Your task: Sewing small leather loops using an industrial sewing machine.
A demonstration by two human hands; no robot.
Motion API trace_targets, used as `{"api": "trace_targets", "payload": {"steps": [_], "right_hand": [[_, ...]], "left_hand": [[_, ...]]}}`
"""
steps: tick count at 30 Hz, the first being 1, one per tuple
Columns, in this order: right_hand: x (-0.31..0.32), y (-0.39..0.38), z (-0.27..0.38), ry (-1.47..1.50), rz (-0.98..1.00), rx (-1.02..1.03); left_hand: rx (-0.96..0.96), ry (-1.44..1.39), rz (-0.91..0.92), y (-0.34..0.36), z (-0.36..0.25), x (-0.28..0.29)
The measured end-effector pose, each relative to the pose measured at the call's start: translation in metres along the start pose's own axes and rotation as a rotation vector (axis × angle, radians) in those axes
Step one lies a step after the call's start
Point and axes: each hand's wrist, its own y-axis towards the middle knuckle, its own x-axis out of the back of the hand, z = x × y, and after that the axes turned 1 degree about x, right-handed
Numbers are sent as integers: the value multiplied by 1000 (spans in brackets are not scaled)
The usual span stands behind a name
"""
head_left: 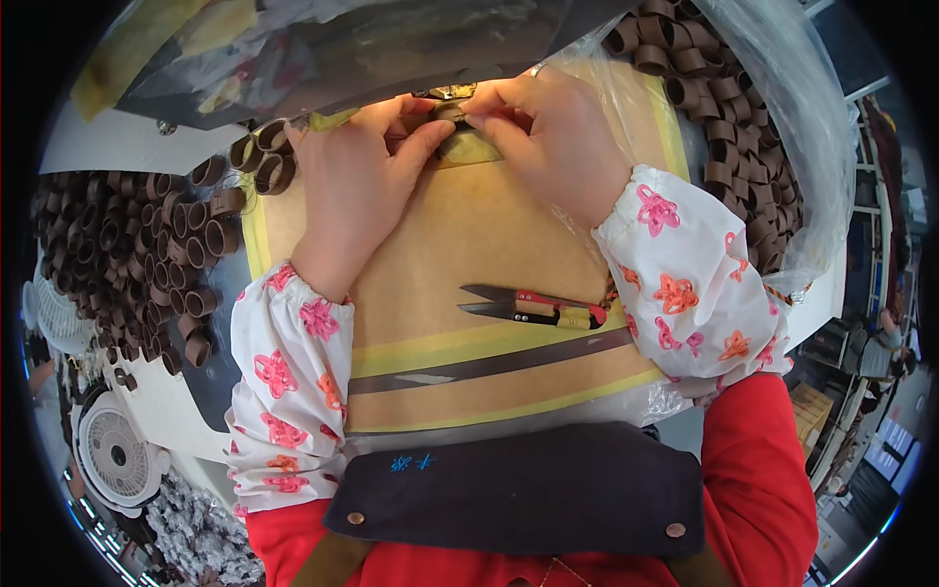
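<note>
Both hands are at the lit metal working part [454,90] of a machine under a dark overhanging body [352,54]. My left hand [362,181] and my right hand [553,147] pinch a small brown piece [449,115] between thumbs and fingers, one hand either side of it; its shape is partly hidden by the fingertips. Below them is a tan work surface [440,245] edged with yellow tape. Red-and-black thread snips [533,307] lie on it, nearer my right forearm.
Many brown loops are piled at left [117,254] and right [734,127], those at right beside clear plastic sheeting [802,127]. A white fan [117,450] stands lower left. Another person [885,342] is at the far right, near shelving. A dark apron flap [514,484] is below.
</note>
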Motion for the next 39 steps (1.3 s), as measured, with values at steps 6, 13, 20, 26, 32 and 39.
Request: {"api": "trace_targets", "payload": {"steps": [6,13,20,26,32,39], "right_hand": [[-4,1,0,-4,-23,-3],[-6,0,-1,-78,-36,10],[-4,4,-1,-140,-6,23],[-6,6,-3,-120,25,0],[-7,5,-4,-78,2,6],[-10,4,-4,-86,3,-1]], "left_hand": [[103,-21,110,4,-6,7],[37,-67,19,2,0,0],[-25,-33,-11,5,4,-4],[5,-43,3,3,7,-3],[-40,-85,-25,3,5,-3],[63,-120,29,3,0,1]]}}
